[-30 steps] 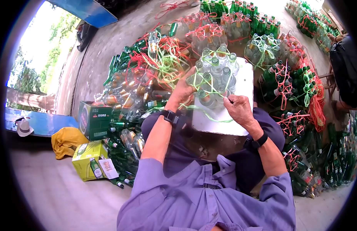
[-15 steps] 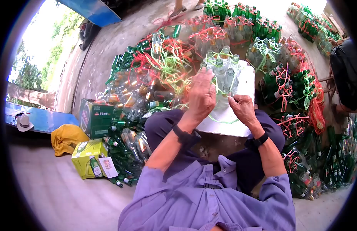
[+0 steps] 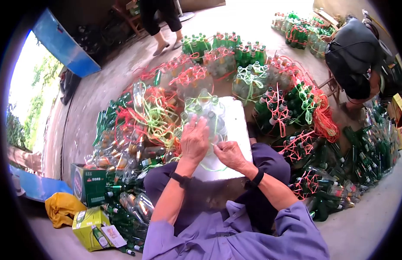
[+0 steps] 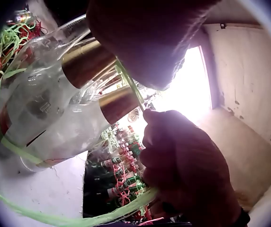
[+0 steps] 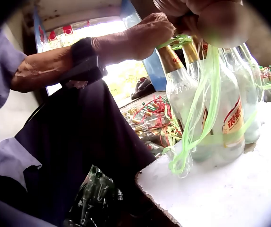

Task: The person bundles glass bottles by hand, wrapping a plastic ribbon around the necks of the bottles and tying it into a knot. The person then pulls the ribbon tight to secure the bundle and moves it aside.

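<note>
A bundle of clear glass bottles [image 3: 216,123] with gold neck labels stands upright on a white board [image 3: 235,117]. A light green plastic strap [image 5: 206,109] runs round their bodies and over the necks, with loose loops hanging down the near side. My left hand [image 3: 194,141] lies over the bottle tops at the left of the bundle, fingers stretched forward across the necks. Close beside the near bottles, my right hand [image 3: 231,155] is curled and pinches the green strap, which stretches taut to the necks in the left wrist view.
Loose clear and green bottles [image 3: 118,156] pile up on the left, beneath tangled red and green straps [image 3: 155,115]. Tied bundles [image 3: 251,80] stand beyond the board. Cartons [image 3: 90,184] sit at the left. A bent-over person [image 3: 354,56] is at right; another person's legs [image 3: 162,26] show behind.
My left hand has gone from the bundle's left side to over the bottle tops. The right hand keeps its grip on the strap near the bottles. The head view has shifted, revealing more of the background.
</note>
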Demonstrator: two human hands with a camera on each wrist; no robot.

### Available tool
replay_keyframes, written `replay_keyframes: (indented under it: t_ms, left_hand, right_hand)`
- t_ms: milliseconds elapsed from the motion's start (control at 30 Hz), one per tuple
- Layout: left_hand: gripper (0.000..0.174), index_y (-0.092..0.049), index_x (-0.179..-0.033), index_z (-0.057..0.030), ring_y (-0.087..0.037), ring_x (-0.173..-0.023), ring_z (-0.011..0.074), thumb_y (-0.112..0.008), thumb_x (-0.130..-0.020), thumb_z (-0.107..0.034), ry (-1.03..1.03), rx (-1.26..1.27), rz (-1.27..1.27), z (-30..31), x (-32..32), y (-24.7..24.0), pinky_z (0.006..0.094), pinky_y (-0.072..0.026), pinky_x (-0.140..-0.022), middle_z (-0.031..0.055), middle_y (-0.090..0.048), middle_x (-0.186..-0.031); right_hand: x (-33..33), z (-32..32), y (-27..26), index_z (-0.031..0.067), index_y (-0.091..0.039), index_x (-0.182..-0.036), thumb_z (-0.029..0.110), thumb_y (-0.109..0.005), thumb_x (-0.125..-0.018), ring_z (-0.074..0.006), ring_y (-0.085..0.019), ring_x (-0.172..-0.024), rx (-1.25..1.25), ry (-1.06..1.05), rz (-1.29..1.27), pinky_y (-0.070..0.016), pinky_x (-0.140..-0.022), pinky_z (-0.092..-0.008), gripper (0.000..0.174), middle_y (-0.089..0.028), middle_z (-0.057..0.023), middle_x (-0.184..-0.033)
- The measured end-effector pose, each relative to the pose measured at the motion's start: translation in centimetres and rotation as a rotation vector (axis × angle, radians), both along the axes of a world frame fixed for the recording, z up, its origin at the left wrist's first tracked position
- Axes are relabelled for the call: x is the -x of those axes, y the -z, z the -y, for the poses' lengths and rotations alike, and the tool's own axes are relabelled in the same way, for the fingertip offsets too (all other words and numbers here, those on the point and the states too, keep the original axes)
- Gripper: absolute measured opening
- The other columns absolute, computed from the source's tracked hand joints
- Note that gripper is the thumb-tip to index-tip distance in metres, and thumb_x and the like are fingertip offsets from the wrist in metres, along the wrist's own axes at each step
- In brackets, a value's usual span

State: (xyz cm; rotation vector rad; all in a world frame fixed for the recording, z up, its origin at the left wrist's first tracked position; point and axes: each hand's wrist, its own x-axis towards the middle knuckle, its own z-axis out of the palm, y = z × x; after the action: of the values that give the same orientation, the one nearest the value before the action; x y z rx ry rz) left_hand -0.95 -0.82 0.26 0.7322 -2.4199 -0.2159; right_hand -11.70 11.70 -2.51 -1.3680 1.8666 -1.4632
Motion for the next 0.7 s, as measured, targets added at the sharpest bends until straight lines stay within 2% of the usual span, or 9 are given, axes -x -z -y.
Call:
replay_keyframes:
  t_ms: [133,400,600,633,700]
  left_hand:
    - [0.034,-0.069,-0.121,-0.0039,-0.054,-0.132,0.0344,-0.050,-0.102,-0.025,0.013,0.015,0.041,0.2,0.1,-0.2,0.0520,-0.0411,-0.108,0.0145,-0.069,-0.126]
    - [0.033,-0.069,-0.119,-0.0028,-0.056,-0.131,0.0348,-0.050,-0.101,-0.023,0.054,-0.018,-0.063,0.4,-0.1,0.2,0.0489,-0.0422,-0.107,0.0162,-0.071,-0.121]
    - [0.039,-0.059,-0.128,0.0028,-0.054,-0.130,0.0360,-0.053,-0.094,-0.013,0.071,-0.094,-0.122,1.1,-0.5,1.2,0.0462,-0.0420,-0.108,0.0184,-0.065,-0.128]
    - [0.039,-0.059,-0.128,0.0028,-0.054,-0.130,0.0360,-0.053,-0.094,-0.013,0.055,-0.108,-0.112,1.2,-0.7,1.3,0.0462,-0.0420,-0.108,0.0184,-0.065,-0.128]
    - [0.043,-0.057,-0.130,0.0045,-0.055,-0.129,0.0360,-0.054,-0.090,-0.011,0.108,-0.061,-0.131,1.1,-0.7,0.9,0.0455,-0.0412,-0.109,0.0189,-0.063,-0.129]
  right_hand:
    - [-0.3,-0.6,-0.3,-0.0043,-0.055,-0.066,0.013,-0.064,-0.090,-0.0318,-0.054,-0.047,-0.059,-0.020,0.031,-0.0434,-0.051,-0.0413,0.031,-0.049,-0.0248,-0.059]
    - [0.2,-0.7,0.0,-0.0025,-0.058,-0.067,0.013,-0.066,-0.088,-0.0397,-0.058,-0.054,-0.070,-0.023,-0.022,-0.0459,-0.053,-0.0433,0.027,-0.054,-0.0242,-0.062]
    - [1.2,-0.4,-1.5,-0.0020,-0.058,-0.068,0.010,-0.069,-0.084,-0.0414,-0.059,-0.057,0.013,-0.092,-0.189,-0.0464,-0.051,-0.0425,0.022,-0.055,-0.0255,-0.065]
    - [1.3,-0.3,-2.7,-0.0032,-0.056,-0.068,0.004,-0.067,-0.081,-0.0413,-0.060,-0.058,0.008,-0.107,-0.224,-0.0486,-0.054,-0.0442,0.019,-0.055,-0.0253,-0.065]
    - [1.9,0.0,-4.4,-0.0014,-0.055,-0.067,0.004,-0.067,-0.079,-0.0407,-0.059,-0.059,0.025,-0.134,-0.376,-0.0478,-0.054,-0.0433,0.018,-0.055,-0.0228,-0.063]
